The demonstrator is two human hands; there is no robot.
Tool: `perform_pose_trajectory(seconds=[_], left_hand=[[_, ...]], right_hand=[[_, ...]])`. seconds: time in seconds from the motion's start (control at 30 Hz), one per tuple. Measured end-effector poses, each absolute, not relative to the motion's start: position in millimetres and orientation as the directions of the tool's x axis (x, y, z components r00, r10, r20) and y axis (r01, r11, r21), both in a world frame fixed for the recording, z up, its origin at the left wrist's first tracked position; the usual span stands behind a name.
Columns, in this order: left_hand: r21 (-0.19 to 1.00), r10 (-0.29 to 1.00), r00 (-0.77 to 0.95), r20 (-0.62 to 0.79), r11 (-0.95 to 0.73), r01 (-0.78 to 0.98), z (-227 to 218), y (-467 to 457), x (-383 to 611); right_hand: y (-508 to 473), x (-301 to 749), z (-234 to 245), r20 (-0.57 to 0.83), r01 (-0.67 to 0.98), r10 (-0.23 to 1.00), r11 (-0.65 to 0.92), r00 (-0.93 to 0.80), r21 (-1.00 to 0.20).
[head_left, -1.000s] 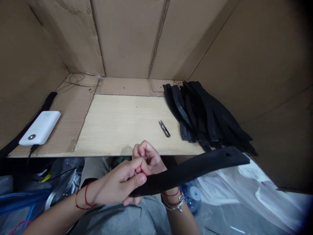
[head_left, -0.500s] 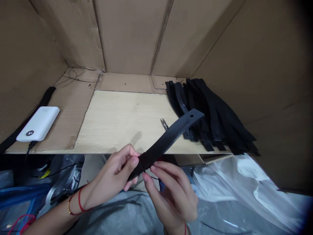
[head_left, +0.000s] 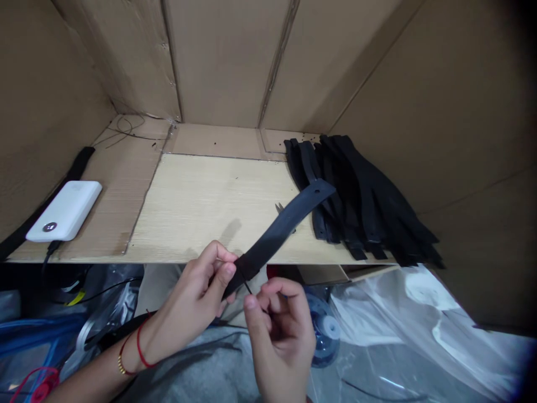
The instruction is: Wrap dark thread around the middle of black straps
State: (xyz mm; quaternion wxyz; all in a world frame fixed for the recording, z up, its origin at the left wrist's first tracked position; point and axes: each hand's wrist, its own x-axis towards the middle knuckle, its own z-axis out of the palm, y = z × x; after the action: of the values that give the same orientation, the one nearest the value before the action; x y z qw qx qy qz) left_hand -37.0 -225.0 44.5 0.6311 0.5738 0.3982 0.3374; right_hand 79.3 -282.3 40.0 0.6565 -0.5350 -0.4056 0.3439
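Left hand (head_left: 197, 296) pinches black strap (head_left: 285, 226), right hand (head_left: 279, 330) just below.

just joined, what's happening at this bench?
A person works at a cardboard-walled table. The left hand grips one black strap near its end, the rest angled up over the table. The right hand pinches what looks like a thin thread at that end. Small snips lie partly behind the strap, beside a pile of black straps. A white power bank sits left.

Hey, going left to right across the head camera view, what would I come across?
White power bank → left hand, gripping a black strap → right hand → pile of black straps.
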Motion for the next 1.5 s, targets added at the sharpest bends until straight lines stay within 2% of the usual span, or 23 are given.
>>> perform_pose_trajectory(seconds=[0.17, 0.27, 0.4, 0.5, 0.57, 0.73, 0.83, 1.0, 1.13, 1.2, 1.27, 1.37, 1.5], left_hand=[[0.974, 0.889, 0.432, -0.154, 0.211, -0.088, 49, -230, -33], [0.967, 0.889, 0.427, -0.165, 0.231, -0.107, 48, -229, -32], [0.967, 0.875, 0.454, -0.165, 0.235, -0.102, 50, -227, -32], [0.968, 0.88, 0.448, -0.159, 0.228, -0.105, 53, -228, -33], [0.968, 0.882, 0.446, -0.153, 0.225, -0.112, 55, -230, -33], [0.967, 0.87, 0.471, -0.145, 0.225, -0.118, 59, -232, -32], [0.981, 0.861, 0.491, -0.132, 0.186, -0.062, 59, -234, -29], [1.0, 0.858, 0.513, -0.015, 0.002, 0.027, 60, -238, -27], [0.993, 0.864, 0.502, 0.043, -0.093, 0.076, 61, -238, -29], [0.987, 0.863, 0.502, 0.058, -0.126, 0.103, 61, -237, -30], [0.977, 0.864, 0.498, 0.078, -0.165, 0.132, 63, -235, -32], [0.965, 0.856, 0.51, 0.083, -0.196, 0.172, 66, -234, -36], [0.963, 0.821, 0.57, 0.025, -0.172, 0.206, 71, -231, -42]], right_hand=[[-281, 83, 32, 0.341, 0.166, 0.832, 0.298, 0.438, -0.94], [-279, 91, 30, 0.45, 0.349, 0.778, 0.314, 0.438, -0.883], [-280, 104, 36, 0.66, 0.656, 0.709, 0.378, 0.248, -0.653], [-282, 108, 41, 0.7, 0.756, 0.704, 0.394, 0.117, -0.523], [-282, 108, 43, 0.684, 0.736, 0.717, 0.39, 0.135, -0.553], [-279, 103, 39, 0.63, 0.559, 0.697, 0.387, 0.343, -0.733], [-279, 101, 35, 0.645, 0.578, 0.674, 0.382, 0.361, -0.722], [-284, 98, 30, 0.677, 0.64, 0.6, 0.328, 0.427, -0.695], [-285, 96, 28, 0.652, 0.59, 0.602, 0.34, 0.462, -0.732], [-282, 97, 29, 0.573, 0.494, 0.634, 0.325, 0.519, -0.806], [-277, 101, 32, 0.427, 0.329, 0.72, 0.283, 0.547, -0.901], [-269, 113, 38, 0.238, 0.106, 0.884, 0.213, 0.403, -0.971], [-263, 126, 43, 0.202, 0.065, 0.956, 0.192, 0.215, -0.979]])
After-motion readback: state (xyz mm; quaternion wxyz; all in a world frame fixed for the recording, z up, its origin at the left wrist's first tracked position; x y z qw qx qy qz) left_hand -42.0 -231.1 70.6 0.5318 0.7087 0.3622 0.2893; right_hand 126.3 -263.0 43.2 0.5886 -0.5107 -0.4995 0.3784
